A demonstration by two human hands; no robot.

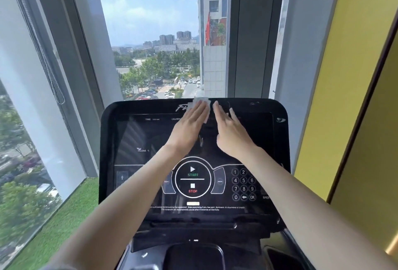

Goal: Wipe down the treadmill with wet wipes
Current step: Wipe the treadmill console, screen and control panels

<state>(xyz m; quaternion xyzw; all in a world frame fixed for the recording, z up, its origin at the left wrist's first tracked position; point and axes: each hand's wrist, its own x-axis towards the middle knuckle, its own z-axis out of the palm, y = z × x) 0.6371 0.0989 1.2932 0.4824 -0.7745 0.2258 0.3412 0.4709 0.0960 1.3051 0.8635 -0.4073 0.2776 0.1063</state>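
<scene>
Nearest to me, both forearms reach out over the lower half of the treadmill console (131, 136), above the START and STOP pad (192, 180) and the number keypad (243, 184). My first worry is a wrist dropping onto one of those and, if the machine is live, starting the belt. Moisture from the wipe could also smear the glossy black panel or creep into the seams.

Further out, my left hand (189, 125) lies flat with straight fingers, pressing the wet wipe (201, 100) against the console's far top edge. The wipe sticks out past the fingertips right at the rim, so one push forward could send it over the back and out of reach. My right hand (231, 134) is just beside it, fingers extended and holding nothing. I can't tell whether it touches the panel.

The console is dark and reflective, tilted towards me, with a dark tray (193, 254) below it. A green turf strip (53, 226) runs along the floor on the left and a yellow wall (344, 97) rises on the right. Beyond is a tall window (150, 21) over a car park and distant buildings, with a blind cord (43, 54) hanging far left.
</scene>
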